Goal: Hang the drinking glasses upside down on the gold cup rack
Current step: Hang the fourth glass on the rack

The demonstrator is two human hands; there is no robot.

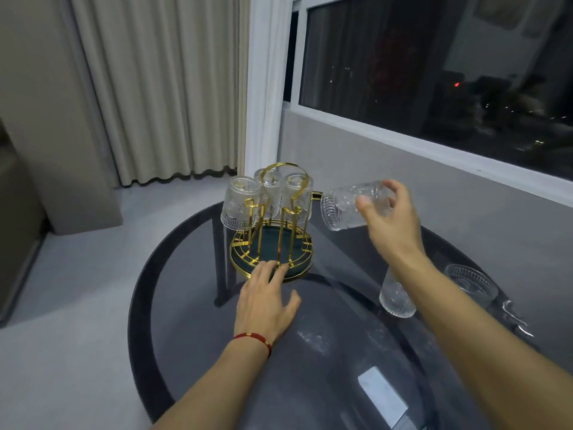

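**Hands at the rack: fourth glass incoming**

Right hand: I grip a ribbed drinking glass by its base end, tipped sideways, mouth facing the bare gold prong just beside it.
Left hand: released, fingers spread, fingertips touching the gold cup rack at its green base rim.
Hung: three glasses, inverted.
Waiting on the glass table: one upright glass, one glass bowl.
Handling note: I judge the base needs steadying; rotate fully mouth-down, lower gently over the prong.
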